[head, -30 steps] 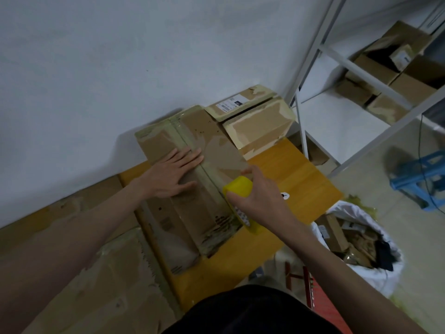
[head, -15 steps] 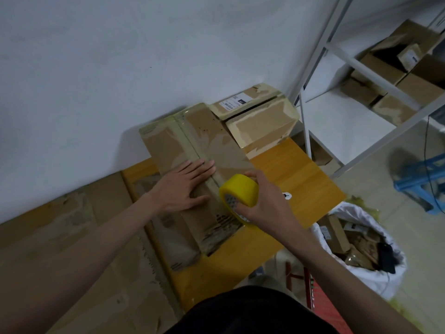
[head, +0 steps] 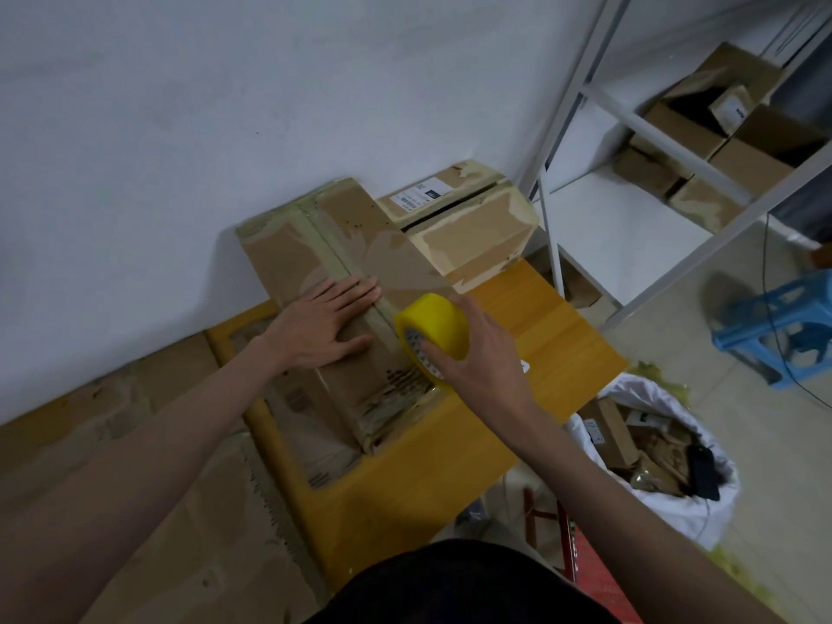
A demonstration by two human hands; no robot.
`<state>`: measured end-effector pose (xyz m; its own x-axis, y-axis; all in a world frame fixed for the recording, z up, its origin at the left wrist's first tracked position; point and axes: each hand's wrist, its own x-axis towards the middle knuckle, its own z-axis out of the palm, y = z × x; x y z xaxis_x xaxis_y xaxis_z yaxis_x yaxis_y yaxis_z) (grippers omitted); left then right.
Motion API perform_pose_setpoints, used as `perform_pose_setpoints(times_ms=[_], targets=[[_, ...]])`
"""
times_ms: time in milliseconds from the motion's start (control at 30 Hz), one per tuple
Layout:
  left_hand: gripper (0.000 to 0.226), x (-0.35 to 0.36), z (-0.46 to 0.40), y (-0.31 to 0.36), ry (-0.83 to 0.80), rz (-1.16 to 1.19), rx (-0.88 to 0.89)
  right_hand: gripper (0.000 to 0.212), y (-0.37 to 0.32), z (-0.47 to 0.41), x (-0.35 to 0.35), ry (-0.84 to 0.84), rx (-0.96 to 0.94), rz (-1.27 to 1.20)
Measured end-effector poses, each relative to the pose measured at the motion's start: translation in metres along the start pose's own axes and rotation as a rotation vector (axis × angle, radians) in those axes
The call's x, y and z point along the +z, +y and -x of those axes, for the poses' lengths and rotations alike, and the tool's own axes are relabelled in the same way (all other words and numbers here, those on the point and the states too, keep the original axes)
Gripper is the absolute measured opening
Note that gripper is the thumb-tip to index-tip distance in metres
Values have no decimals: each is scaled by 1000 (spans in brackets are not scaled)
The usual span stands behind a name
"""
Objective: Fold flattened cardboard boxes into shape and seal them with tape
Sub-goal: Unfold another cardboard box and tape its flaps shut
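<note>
Both hands are working on top of the cardboard box [head: 342, 281], which is lying on the wooden counter [head: 531, 353] against the white wall. The left hand [head: 324, 324] is lying flat on the box with straight, spread fingers, its fingertips reaching the taped centre seam [head: 346, 272], pressing the flap and gripping nothing. The right hand [head: 477, 353] is curling around the yellow tape roll [head: 434, 331], fingers wrapping its outer side, and is holding it just beside the seam, near the left hand's fingertips. Whether the roll is touching the box, I cannot tell. A second taped box [head: 468, 218] is sitting just behind, touching the first. A white sack [head: 675, 452] of cardboard scraps is standing on the floor to the right.
</note>
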<state>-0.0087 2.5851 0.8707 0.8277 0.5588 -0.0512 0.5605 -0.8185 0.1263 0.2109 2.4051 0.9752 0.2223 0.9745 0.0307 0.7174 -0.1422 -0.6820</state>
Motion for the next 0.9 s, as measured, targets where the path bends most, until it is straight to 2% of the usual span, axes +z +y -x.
perform_pose_setpoints(times_ms=[200, 367, 467, 600, 767, 900], targets=[[75, -3, 0, -2, 16, 34, 18, 55, -12, 0, -2, -46, 49, -48], [78, 0, 0, -3, 18, -34, 6, 47, -18, 0, -10, -73, 76, -21], [78, 0, 0, -3, 21, -14, 10, 55, -17, -1, -12, -144, 118, 9], [78, -2, 0, -1, 2, -8, 13, 52, -13, 3, -7, -178, 131, 16], [85, -3, 8, 16, 8, 35, 42, 70, -4, 6, -8, -180, 124, 23], [96, 2, 21, 45, 49, 101, 74, 69, -1, 13, -6, -161, 83, -14]])
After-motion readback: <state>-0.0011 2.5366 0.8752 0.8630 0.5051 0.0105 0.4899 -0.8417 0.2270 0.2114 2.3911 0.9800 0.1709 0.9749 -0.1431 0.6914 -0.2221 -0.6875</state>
